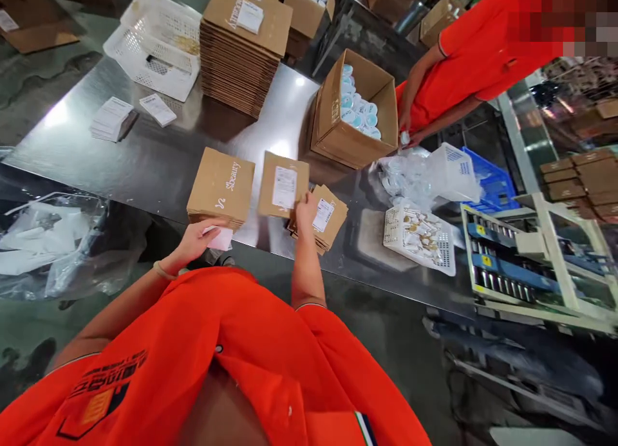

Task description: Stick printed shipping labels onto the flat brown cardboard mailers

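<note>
A: Left hand grip?
B: Pinching pale slips by left carton stack.
A: Right hand?
B: At labelled carton corner, beside right carton stack on surface; can't tell if pinching.

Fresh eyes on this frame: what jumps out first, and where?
First the bright orange shirt filling the bottom, echoed by a co-worker's shirt at upper right. Then the tall cardboard stack at the far side of the metal table, and the open box of blue-and-white round items to its right. At the near edge, the left hand holds a pale slip; the right hand grips a labelled flat carton.
</note>
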`<move>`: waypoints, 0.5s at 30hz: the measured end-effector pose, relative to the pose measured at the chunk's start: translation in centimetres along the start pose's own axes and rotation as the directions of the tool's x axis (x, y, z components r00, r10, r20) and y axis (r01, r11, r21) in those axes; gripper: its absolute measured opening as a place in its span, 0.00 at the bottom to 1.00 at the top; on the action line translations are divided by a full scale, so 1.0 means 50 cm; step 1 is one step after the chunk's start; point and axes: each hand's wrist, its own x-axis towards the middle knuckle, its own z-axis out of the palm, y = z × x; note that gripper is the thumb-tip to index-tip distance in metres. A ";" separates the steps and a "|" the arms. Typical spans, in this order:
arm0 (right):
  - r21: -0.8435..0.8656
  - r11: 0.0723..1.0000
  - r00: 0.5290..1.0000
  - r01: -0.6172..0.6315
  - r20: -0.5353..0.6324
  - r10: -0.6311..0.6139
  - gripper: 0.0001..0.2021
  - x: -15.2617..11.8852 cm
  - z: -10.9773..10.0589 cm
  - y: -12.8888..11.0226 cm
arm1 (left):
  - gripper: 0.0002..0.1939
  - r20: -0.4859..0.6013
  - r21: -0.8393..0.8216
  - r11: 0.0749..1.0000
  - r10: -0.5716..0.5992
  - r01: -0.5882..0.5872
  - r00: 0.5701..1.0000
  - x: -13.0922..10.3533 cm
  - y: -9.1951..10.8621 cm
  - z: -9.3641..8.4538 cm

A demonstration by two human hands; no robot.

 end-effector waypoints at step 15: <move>0.675 0.728 0.392 0.120 0.641 -0.659 0.09 -0.329 0.224 -0.146 | 0.32 -0.414 -0.669 0.743 -0.353 -0.018 0.839 -0.055 -0.005 -0.074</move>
